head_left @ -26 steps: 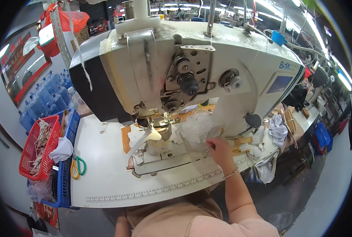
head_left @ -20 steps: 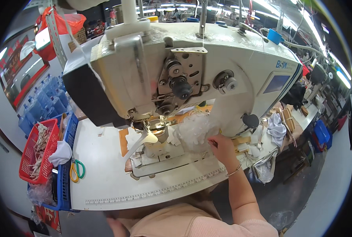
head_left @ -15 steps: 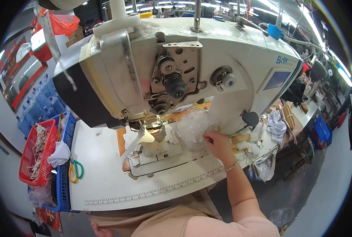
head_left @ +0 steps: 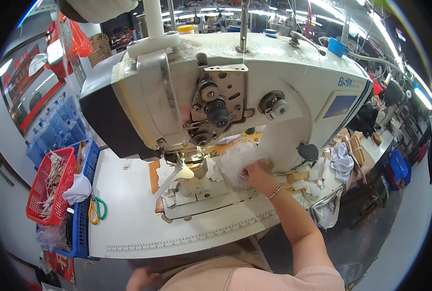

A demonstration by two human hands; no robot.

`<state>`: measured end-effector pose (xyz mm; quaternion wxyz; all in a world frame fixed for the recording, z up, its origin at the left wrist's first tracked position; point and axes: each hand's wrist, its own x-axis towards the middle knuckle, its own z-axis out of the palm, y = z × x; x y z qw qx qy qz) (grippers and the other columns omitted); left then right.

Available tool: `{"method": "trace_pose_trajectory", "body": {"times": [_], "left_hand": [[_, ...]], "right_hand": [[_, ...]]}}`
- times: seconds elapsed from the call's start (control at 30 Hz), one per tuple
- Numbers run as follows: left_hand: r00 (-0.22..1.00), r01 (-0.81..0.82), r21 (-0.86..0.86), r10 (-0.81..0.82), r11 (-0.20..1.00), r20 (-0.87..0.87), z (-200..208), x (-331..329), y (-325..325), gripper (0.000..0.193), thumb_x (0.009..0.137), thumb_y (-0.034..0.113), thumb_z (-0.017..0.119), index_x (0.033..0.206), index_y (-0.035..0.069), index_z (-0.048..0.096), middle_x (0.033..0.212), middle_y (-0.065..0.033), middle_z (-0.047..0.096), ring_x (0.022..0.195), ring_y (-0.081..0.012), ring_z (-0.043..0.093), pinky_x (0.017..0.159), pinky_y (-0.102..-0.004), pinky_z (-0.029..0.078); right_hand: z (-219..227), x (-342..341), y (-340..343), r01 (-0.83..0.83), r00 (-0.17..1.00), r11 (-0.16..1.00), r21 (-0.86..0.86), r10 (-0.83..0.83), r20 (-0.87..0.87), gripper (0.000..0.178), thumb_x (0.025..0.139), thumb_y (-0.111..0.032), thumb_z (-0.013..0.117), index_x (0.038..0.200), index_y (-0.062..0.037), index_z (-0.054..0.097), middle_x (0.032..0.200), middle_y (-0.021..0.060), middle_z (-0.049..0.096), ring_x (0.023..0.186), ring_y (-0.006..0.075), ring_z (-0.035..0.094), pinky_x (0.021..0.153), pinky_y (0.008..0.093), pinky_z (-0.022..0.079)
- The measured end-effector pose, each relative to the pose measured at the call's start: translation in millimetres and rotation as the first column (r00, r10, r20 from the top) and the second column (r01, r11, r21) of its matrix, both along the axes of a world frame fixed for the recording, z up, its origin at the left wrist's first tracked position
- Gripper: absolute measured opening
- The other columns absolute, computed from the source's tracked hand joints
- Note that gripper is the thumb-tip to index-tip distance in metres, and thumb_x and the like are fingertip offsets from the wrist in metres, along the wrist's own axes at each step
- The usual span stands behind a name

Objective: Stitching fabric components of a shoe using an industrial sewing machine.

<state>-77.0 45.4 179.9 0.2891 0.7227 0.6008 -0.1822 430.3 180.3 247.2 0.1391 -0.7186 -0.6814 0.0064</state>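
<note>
Behind the needle post, toward the sewing table's (head_left: 128, 228) far edge, the right hand (head_left: 257, 175) clutches a white filmy bundle (head_left: 235, 162); draw it out gently, clear of the presser foot (head_left: 196, 169).

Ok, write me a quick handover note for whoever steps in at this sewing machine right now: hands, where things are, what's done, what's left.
Right hand: reached in under the sewing machine arm, fingers closed on a bundle of clear white plastic beside the needle area.
Left hand: low at the person's lap, off the table, apparently holding nothing.
Things: small white piece sits at the presser foot; scissors with green and yellow handles lie on the white table to the left, next to the red basket.
Done: nothing visibly stitched.
Left: the plastic bundle is not yet clear of the needle area.
</note>
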Motion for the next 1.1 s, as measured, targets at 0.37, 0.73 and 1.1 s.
{"method": "trace_pose_trajectory", "body": {"times": [0.37,0.73,1.1], "left_hand": [[0.460,0.269,0.203,-0.311,0.941,0.832,95.8,206.5,84.9,0.030,0.086,0.014,0.062,0.114,0.005,0.057,0.095,-0.0081,0.066,0.082,-0.0113,0.062,0.073,-0.0265,0.050],[0.096,-0.055,-0.323,0.327,0.945,0.940,63.5,313.6,127.1,0.020,0.086,0.009,0.062,0.102,-0.002,0.057,0.080,-0.0077,0.063,0.070,-0.0143,0.063,0.065,-0.0252,0.053],[-0.036,-0.169,-0.451,0.452,0.876,0.891,56.2,271.1,119.0,0.018,0.085,0.008,0.062,0.101,0.001,0.056,0.086,-0.0087,0.064,0.074,-0.0152,0.064,0.068,-0.0265,0.054]], "right_hand": [[0.1,25.0,-45.9,0.098,0.484,0.995,0.010,-0.038,-0.874,0.013,0.081,-0.015,0.064,0.084,-0.0027,0.063,0.067,0.0036,0.061,0.054,0.0120,0.054,0.051,0.0256,0.044],[6.8,-20.0,-84.9,0.019,0.221,1.000,-0.010,-0.014,-0.975,0.011,0.083,-0.011,0.063,0.087,-0.0011,0.061,0.073,-0.0001,0.062,0.060,0.0033,0.050,0.053,0.0182,0.039],[-4.6,-28.2,-88.8,0.118,0.464,0.993,0.014,-0.043,-0.885,0.009,0.079,-0.007,0.065,0.083,-0.0007,0.060,0.065,-0.0041,0.054,0.059,0.0026,0.045,0.053,0.0194,0.039]]}}
